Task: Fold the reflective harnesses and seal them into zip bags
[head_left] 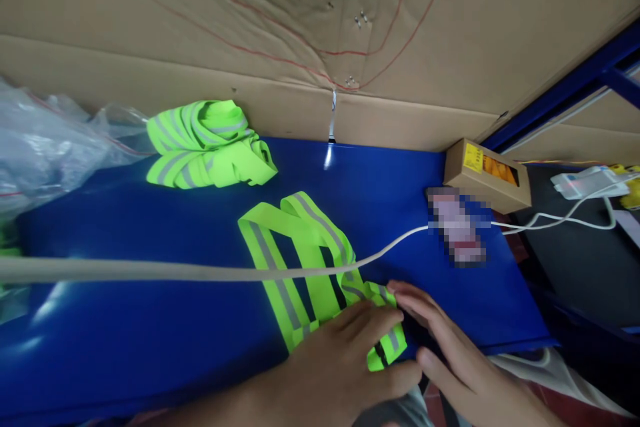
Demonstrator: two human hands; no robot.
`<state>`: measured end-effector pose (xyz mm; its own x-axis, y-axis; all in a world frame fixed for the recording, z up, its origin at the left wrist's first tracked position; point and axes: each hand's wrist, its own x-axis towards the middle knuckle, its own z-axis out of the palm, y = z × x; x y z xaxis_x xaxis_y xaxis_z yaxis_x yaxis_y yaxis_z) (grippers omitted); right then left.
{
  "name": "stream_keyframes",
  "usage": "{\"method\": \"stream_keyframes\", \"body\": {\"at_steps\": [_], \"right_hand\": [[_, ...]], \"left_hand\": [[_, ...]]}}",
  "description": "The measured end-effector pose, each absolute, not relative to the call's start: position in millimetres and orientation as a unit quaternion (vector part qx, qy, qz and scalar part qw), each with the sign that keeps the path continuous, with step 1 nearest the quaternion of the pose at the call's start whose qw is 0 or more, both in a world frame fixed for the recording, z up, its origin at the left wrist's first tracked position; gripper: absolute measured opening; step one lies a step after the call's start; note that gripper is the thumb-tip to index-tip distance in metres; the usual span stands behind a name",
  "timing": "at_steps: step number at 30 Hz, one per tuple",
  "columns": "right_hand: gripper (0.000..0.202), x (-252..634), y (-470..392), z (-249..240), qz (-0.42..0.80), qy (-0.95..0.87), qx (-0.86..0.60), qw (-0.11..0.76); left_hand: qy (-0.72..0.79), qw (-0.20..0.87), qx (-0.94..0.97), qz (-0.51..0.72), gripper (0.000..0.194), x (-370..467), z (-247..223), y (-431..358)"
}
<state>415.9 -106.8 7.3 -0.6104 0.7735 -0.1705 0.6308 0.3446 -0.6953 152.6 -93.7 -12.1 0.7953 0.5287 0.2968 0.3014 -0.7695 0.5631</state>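
A neon yellow-green reflective vest made of straps with grey stripes lies on the blue tabletop in front of me. My left hand rests over its near end, fingers stretched across the straps and thumb held apart. My right hand is at the vest's right edge, fingers extended, fingertips touching or very close to the strap end. A small dark part, perhaps a buckle, shows at that end between my hands. The straps under my left palm are hidden.
A rolled bundle of similar neon straps lies at the back left, beside clear plastic bags. A white cable crosses above the vest. To the right are a blurred-out phone-like object, a cardboard box and a power strip.
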Motion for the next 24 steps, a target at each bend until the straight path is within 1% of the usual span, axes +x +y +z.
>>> {"method": "stream_keyframes", "body": {"at_steps": [2,3,4,5,7,9,12,14,16,18,20,24], "right_hand": [[0.095,414,-113,1,0.351,-0.840,-0.406,0.080],[0.104,410,-115,-1,0.321,-0.860,-0.390,0.072],[0.105,405,-116,-4,0.281,-0.882,-0.372,0.064],[0.099,399,-117,-6,0.233,-0.903,-0.356,0.061],[0.077,386,-118,-12,0.133,-0.933,-0.327,0.069],[0.055,374,-119,-17,0.046,-0.941,-0.320,0.103],[0.038,364,-124,-25,-0.024,-0.929,-0.327,0.172],[0.036,360,-126,-29,-0.031,-0.926,-0.330,0.183],[0.039,358,-126,-31,-0.032,-0.926,-0.340,0.162],[0.042,357,-126,-33,-0.022,-0.926,-0.352,0.132],[0.043,357,-126,-35,-0.013,-0.924,-0.361,0.127],[0.039,359,-132,-39,-0.029,-0.917,-0.366,0.156]], "left_hand": [[0.235,0.333,0.873,0.268,0.057,149,-12,-92],[0.238,0.372,0.847,0.295,0.059,148,-12,-91],[0.237,0.404,0.823,0.320,0.061,148,-12,-90],[0.233,0.426,0.805,0.341,0.062,149,-12,-90],[0.239,0.442,0.780,0.373,0.060,152,-12,-91],[0.260,0.436,0.763,0.399,0.059,155,-13,-94],[0.308,0.412,0.762,0.395,0.058,160,-13,-97],[0.329,0.372,0.793,0.352,0.060,162,-13,-97],[0.333,0.325,0.833,0.300,0.066,163,-12,-95],[0.325,0.299,0.857,0.264,0.073,165,-12,-92],[0.320,0.291,0.863,0.262,0.077,165,-13,-91],[0.320,0.280,0.859,0.285,0.089,164,-15,-95]]}}
